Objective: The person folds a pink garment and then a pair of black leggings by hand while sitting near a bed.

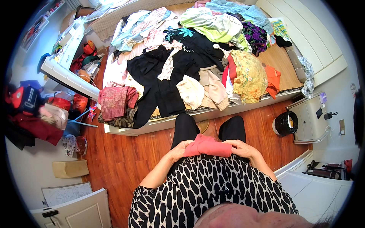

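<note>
A coral-pink piece of cloth (pixel 209 146) lies bunched in front of my waist, partly folded over itself. My left hand (pixel 180 150) grips its left end, and my right hand (pixel 241 148) has the other end; some fingertips are hidden by the fabric. Beyond my knees, a bed (pixel 273 107) is covered with loose clothes. Nearest to me on it are black trousers (pixel 168 98), a cream garment (pixel 190 90), a beige knit garment (pixel 213 89) and a yellow floral cloth (pixel 249 77). Folded dark-red patterned cloth (pixel 115 102) rests on the bed's near left corner.
Wooden floor (pixel 128 159) surrounds me. A black-lined waste bin (pixel 286 124) stands beside a bedside cabinet (pixel 306 119) on the right. Bags and clothes (pixel 42 122) crowd the left wall. A cardboard-coloured box (pixel 70 168) and a white door (pixel 82 212) are at lower left.
</note>
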{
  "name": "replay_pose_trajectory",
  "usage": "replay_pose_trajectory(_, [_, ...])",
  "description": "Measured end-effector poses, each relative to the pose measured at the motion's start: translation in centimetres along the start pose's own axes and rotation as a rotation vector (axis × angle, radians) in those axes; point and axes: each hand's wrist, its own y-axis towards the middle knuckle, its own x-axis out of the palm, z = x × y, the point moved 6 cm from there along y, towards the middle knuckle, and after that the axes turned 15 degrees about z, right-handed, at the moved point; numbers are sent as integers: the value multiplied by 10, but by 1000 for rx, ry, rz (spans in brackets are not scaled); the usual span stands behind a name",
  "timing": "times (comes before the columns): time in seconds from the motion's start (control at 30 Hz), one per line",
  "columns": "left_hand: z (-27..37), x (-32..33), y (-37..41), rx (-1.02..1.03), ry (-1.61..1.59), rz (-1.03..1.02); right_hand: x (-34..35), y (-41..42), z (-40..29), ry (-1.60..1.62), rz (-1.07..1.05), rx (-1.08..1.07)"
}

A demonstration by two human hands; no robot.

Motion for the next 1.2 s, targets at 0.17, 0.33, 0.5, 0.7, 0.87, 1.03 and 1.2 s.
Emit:
replay_pose_trajectory(0.17, [5,3,-2,21,-5,7,1,0,-4,49,-10,49])
replay_pose_trajectory(0.33, [10,7,0,41,-31,70,1,1,-1,74,8,50])
replay_pose_trajectory(0.5, [9,3,3,61,49,145,2,2,1,86,16,71])
replay_pose_trajectory(0.7, [26,14,-9,70,92,276,2,2,6,110,45,111])
replay_pose_trajectory(0.87, [17,10,-4,75,73,210,3,3,3,121,69,111])
replay_pose_trajectory(1.03, [12,6,-2,71,55,152,2,2,5,106,60,113])
replay_pose_trajectory(1.2, [16,9,-5,75,29,118,3,1,10,161,53,138])
